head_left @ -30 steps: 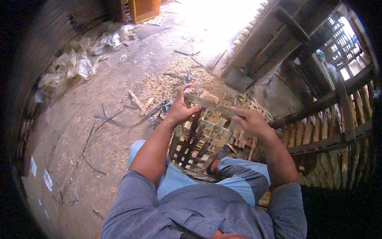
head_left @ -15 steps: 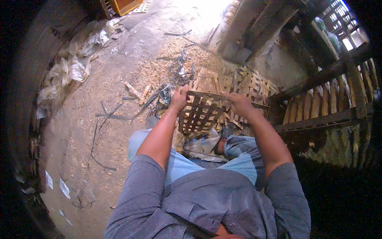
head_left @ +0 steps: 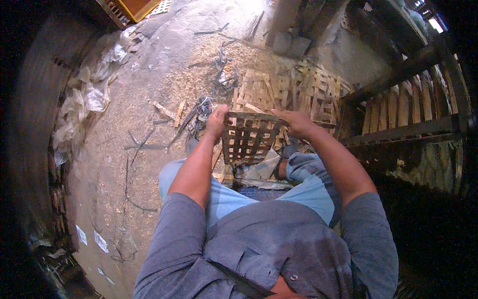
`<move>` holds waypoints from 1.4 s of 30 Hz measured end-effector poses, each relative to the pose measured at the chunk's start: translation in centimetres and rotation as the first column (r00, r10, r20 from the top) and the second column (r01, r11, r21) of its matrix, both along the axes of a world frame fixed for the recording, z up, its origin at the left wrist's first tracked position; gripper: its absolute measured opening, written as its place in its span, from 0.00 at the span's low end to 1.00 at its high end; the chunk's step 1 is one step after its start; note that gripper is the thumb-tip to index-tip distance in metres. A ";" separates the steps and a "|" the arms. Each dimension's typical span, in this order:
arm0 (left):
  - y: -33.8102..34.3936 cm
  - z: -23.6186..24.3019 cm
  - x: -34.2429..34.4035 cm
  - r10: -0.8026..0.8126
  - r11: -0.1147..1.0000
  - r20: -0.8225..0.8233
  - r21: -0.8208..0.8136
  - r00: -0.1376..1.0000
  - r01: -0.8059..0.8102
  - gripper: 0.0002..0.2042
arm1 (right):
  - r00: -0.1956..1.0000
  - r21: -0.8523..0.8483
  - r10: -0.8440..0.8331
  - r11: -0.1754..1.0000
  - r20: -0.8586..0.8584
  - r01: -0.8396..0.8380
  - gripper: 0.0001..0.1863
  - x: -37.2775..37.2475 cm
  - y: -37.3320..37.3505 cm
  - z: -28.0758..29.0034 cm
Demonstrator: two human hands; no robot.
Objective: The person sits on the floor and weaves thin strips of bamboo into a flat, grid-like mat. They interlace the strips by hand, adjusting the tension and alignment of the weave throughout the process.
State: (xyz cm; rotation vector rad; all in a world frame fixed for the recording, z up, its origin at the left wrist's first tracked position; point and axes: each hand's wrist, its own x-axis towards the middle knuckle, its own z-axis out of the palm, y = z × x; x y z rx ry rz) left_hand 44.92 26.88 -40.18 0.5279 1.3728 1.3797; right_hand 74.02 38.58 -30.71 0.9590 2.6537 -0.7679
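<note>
A dark woven lattice panel (head_left: pixel 251 137) of flat wooden strips hangs between my knees, its face toward me. My left hand (head_left: pixel 217 121) is closed on its upper left corner. At the right, my right hand (head_left: pixel 297 124) grips the long strip along the top edge, thumb laid along it; its other fingers are partly hidden. That strip runs on past my right hand. Just beyond lie paler woven lattice pieces (head_left: pixel 318 89) on the ground. Below the panel, a crumpled plastic sheet (head_left: pixel 259 169) lies between my legs.
Black strapping scraps (head_left: pixel 204 112) and wood chips cover the ground ahead. Loose wooden strips (head_left: pixel 179 113) lie left of my left hand. Crumpled clear plastic (head_left: pixel 94 94) lines the left wall. A slatted wooden frame (head_left: pixel 403 112) stands at the right, with thick posts (head_left: pixel 294 30) ahead.
The lattice panel has swung so its face shows more squarely, its top edge nearer level. Both hands keep their hold. The whole view has shifted slightly.
</note>
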 end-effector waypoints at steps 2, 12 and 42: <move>-0.3 -0.5 -0.2 -0.018 1.000 0.020 0.019 1.000 0.018 0.15 | 1.000 -0.013 0.015 1.000 0.006 -0.015 0.46 -0.1 0.0 0.2; -0.9 -1.3 -0.7 0.026 1.000 0.118 -0.004 0.993 -0.025 0.10 | 0.990 0.031 0.091 0.996 -0.105 -0.088 0.43 0.8 -0.3 -1.6; -2.6 0.3 -0.9 -0.242 0.970 -0.058 0.014 0.969 0.243 0.16 | 0.994 0.003 0.048 0.999 -0.094 -0.048 0.24 1.9 -0.8 -1.5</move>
